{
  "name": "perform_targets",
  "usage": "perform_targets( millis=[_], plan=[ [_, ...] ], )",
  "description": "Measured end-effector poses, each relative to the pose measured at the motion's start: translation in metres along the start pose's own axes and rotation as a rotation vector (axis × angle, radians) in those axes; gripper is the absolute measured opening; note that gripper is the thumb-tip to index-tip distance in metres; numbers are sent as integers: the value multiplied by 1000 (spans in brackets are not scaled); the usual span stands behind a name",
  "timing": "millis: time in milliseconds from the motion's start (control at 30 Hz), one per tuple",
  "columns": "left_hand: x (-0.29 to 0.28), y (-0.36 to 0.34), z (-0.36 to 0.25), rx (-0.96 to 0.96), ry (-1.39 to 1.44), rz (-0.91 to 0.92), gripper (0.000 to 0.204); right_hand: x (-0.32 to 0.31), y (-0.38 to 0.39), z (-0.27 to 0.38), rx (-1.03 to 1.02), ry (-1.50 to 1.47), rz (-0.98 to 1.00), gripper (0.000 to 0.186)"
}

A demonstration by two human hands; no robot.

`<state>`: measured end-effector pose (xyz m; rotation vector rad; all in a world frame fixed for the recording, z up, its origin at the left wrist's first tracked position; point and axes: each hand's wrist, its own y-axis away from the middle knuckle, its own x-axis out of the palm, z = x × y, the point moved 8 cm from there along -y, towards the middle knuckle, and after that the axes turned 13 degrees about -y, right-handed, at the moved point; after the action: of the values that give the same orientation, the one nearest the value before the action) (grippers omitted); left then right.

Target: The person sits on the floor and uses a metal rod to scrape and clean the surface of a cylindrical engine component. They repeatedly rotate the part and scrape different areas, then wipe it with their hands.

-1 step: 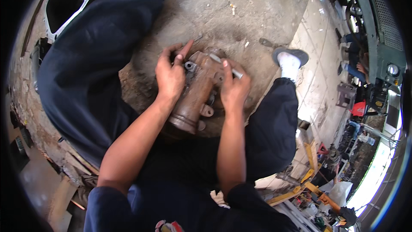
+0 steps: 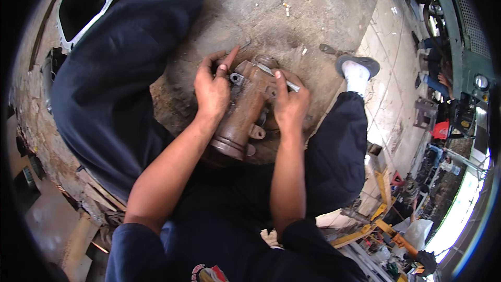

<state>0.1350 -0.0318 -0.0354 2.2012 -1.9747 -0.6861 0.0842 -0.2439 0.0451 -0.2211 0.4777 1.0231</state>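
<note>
A rusty brown cylindrical metal casting (image 2: 240,107) with side lugs lies tilted on the ground between my legs. My left hand (image 2: 213,87) is at its upper left, beside a lug with a hole. The index finger is stretched out and the thumb sits apart from it; the other fingers are partly hidden. My right hand (image 2: 292,99) is closed on a slim pale metal tool (image 2: 265,69), thumb on top. The tool lies across the casting's upper end, and its exact kind does not show. A small grey sliver (image 2: 245,45) is just past my left fingertip.
A dark housing with a pale flanged rim (image 2: 112,8) is at the upper left. Pale tiles (image 2: 386,81) border the stained concrete (image 2: 313,5). On the right are a yellow frame (image 2: 383,219), assorted clutter, a green vehicle (image 2: 467,47) and another person's hand (image 2: 445,80).
The whole view has shifted slightly, so everything sits a little further right. My hands keep nearly the same places at the casting, with the tool still in my right hand.
</note>
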Motion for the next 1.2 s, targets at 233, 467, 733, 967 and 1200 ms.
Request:
perform_targets(
  millis=[233,467,733,967,1200],
  plan=[
    [-2,0,3,-146,190,17,29,-4,13,23,-9,62,78,25],
    [-2,-3,12,-188,364,45,31,10,20,6,46,-259,172,18],
    [-2,-4,16,-231,420,50,32,22,24,-6,119,-2,226,27],
    [-5,-10,22,-191,400,-52,30,35,21,-13,111,-452,121,34],
    [-4,1,3,-237,433,-10,29,-6,5,-11,114,-347,59,37]
  ],
)
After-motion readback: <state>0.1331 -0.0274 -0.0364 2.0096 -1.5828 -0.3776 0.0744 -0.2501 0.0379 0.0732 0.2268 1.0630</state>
